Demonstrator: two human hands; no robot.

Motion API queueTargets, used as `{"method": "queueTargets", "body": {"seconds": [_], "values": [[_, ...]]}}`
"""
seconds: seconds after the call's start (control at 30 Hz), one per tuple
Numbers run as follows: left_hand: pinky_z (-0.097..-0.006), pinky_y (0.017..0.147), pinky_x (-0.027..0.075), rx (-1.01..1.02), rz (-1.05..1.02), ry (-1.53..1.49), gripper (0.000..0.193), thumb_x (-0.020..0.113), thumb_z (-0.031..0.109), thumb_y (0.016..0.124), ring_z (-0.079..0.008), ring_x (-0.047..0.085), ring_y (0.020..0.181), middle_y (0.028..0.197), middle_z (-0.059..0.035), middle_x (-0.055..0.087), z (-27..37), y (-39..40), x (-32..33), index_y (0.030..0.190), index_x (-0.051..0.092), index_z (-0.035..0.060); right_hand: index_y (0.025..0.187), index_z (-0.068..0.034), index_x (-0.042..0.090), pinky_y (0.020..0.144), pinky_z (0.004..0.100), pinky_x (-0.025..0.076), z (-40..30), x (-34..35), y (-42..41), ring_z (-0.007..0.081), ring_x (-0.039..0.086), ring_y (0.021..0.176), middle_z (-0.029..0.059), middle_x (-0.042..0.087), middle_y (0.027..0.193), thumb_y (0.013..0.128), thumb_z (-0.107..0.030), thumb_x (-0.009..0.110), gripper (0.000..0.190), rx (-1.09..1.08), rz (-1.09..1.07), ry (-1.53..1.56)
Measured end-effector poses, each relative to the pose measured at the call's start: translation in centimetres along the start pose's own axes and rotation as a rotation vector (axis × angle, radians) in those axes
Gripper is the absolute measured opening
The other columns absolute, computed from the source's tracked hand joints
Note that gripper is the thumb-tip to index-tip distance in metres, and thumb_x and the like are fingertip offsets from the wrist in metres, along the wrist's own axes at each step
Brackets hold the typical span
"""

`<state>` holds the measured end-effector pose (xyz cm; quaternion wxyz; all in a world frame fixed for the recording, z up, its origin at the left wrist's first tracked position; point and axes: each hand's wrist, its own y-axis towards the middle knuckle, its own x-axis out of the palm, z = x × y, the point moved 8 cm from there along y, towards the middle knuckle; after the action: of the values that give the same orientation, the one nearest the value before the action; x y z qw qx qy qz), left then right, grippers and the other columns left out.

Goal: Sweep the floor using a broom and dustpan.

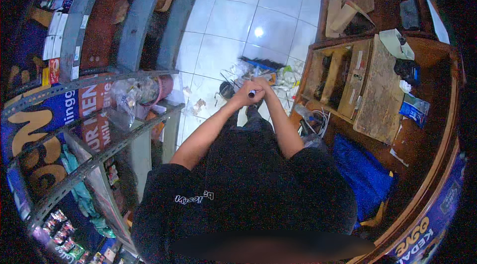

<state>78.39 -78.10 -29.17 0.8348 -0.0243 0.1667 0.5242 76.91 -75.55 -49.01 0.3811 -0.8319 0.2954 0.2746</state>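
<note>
Both my hands meet on the handle of a broom [252, 93], whose round end points up toward the camera. My left hand [243, 94] and my right hand [261, 85] are wrapped close together round it. Beyond them the broom's head, with dark bristles and a blue part [261, 63], rests on the white tiled floor. Against it lies a heap of litter [285, 79], with clear plastic, wrappers and scraps. Smaller brown scraps [198, 106] lie on the tiles to the left, near my shoe [226, 90].
Metal shelving [93, 167] with packets and a pink plastic basket [164, 88] stands on the left. At right are a wooden drawer cabinet [344, 77], an opened cardboard box [348, 6], a blue cloth or bag [361, 174] and a white cable [323, 122].
</note>
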Motion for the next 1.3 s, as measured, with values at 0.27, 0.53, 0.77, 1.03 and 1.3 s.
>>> {"method": "queueTargets", "body": {"seconds": [0.27, 0.53, 0.77, 1.03, 1.3], "values": [[-0.0307, 0.045, 0.033, 0.08, -0.121, -0.032, 0.021, 0.055, 0.007, 0.07, -0.0225, 0.045, 0.047, 0.051, -0.0115, 0.047, 5.5, 1.3, 1.0, 0.052, 0.046, 0.0005, 0.08, -0.001, 0.058, 0.057, 0.0382, 0.044, 1.8, -2.1, -4.1, 0.0261, 0.058, 0.068, 0.0169, 0.06, 0.075, 0.065, -0.033, 0.059, 0.034, -0.127, 0.323, 0.201], [-0.0318, 0.049, 0.032, 0.186, 0.003, -0.06, 0.023, 0.056, 0.0, 0.067, -0.025, 0.042, 0.051, 0.052, -0.0102, 0.042, 7.4, 3.3, 0.8, 0.05, 0.04, 0.0025, 0.082, 0.01, 0.054, 0.057, 0.0364, 0.045, 4.6, -8.2, -6.7, 0.0239, 0.057, 0.066, 0.016, 0.059, 0.074, 0.066, -0.02, 0.054, 0.034, 0.509, 0.508, 1.09], [-0.031, 0.052, 0.035, 0.068, -0.098, 0.046, 0.021, 0.058, 0.005, 0.069, -0.02, 0.044, 0.056, 0.054, -0.0081, 0.044, -0.2, 5.3, 5.3, 0.055, 0.043, 0.002, 0.075, 0.002, 0.057, 0.045, 0.0346, 0.041, 10.9, -5.1, -2.2, 0.0231, 0.055, 0.053, 0.0108, 0.055, 0.064, 0.068, -0.01, 0.05, 0.016, 0.51, 0.358, 1.648], [-0.0327, 0.052, 0.034, 0.176, -0.322, -0.06, 0.021, 0.057, 0.005, 0.071, -0.0233, 0.042, 0.051, 0.054, -0.0097, 0.044, 0.0, 5.9, 13.3, 0.055, 0.043, 0.0021, 0.071, -0.001, 0.053, 0.04, 0.0335, 0.037, 23.5, 5.7, -4.1, 0.0163, 0.047, 0.05, 0.0085, 0.049, 0.06, 0.068, -0.006, 0.047, 0.008, 0.779, 0.472, 1.617], [-0.0325, 0.05, 0.035, 0.053, -0.531, -0.085, 0.021, 0.057, 0.005, 0.068, -0.0229, 0.045, 0.051, 0.054, -0.0107, 0.044, 2.6, 4.5, 14.1, 0.053, 0.043, 0.001, 0.078, -0.003, 0.048, 0.034, 0.0296, 0.031, 14.2, 1.5, -11.0, 0.0145, 0.042, 0.041, 0.0055, 0.044, 0.053, 0.068, -0.004, 0.043, 0.011, 0.739, 0.652, 1.833]]}}
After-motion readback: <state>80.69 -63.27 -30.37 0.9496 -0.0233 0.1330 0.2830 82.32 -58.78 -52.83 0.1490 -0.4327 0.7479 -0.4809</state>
